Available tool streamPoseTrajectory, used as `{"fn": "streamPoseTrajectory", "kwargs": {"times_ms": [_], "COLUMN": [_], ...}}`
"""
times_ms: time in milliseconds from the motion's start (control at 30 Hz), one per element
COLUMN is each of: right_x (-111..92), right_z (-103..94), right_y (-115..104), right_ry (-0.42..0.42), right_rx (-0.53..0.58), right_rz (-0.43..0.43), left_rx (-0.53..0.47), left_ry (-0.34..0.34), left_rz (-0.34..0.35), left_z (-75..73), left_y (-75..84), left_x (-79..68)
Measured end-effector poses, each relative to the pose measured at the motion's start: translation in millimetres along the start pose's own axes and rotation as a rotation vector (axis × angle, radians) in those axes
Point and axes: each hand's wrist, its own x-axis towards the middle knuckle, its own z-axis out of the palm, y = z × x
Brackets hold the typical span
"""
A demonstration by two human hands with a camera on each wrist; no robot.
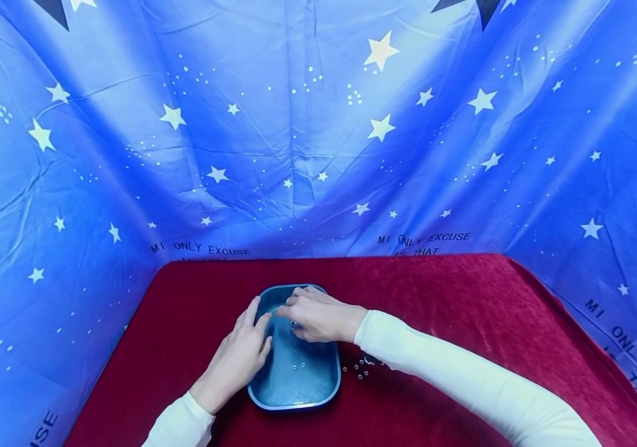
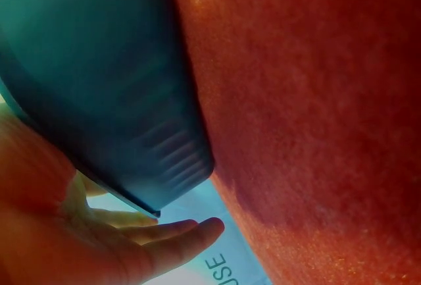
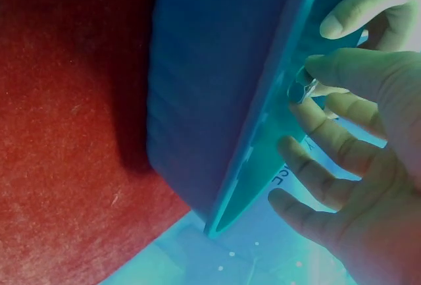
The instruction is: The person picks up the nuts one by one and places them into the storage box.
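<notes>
A deep teal-blue plastic tray (image 1: 294,397) with rounded corners stands on a red cloth. My left hand (image 1: 240,349) lies along its left rim, thumb side over the inside. In the left wrist view its fingers (image 2: 174,245) stretch loosely past the tray's outer wall. Over the far part of the tray is my right hand (image 1: 321,315), coming in across the right rim. Thumb and fingertips pinch a small shiny round metal piece (image 3: 301,89); its exact kind I cannot tell. Two small clear rounded bits (image 1: 298,366) lie on the tray's floor.
Several more small clear bits (image 1: 361,367) are scattered on the red cloth (image 1: 436,292) right of the tray, partly beneath the right forearm. A dark small thing (image 1: 371,359) shows at the sleeve's edge. Blue star-printed curtains (image 1: 296,124) enclose the table's back and sides.
</notes>
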Motion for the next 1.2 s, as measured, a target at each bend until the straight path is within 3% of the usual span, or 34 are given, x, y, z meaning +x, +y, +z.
{"fn": "streamPoseTrajectory", "kwargs": {"times_ms": [400, 1200], "right_x": [12.9, 21.4], "right_z": [6.9, 21.6], "right_y": [-5.6, -7.9], "right_ry": [-0.069, -0.099], "right_rx": [-0.014, -0.024], "right_rz": [0.041, 0.060], "left_rx": [-0.009, -0.001], "left_ry": [-0.003, -0.014], "left_rz": [-0.004, -0.006], "left_z": [2.0, 1.3], "left_y": [-1.9, -0.2], "left_x": [-1.9, 0.0]}}
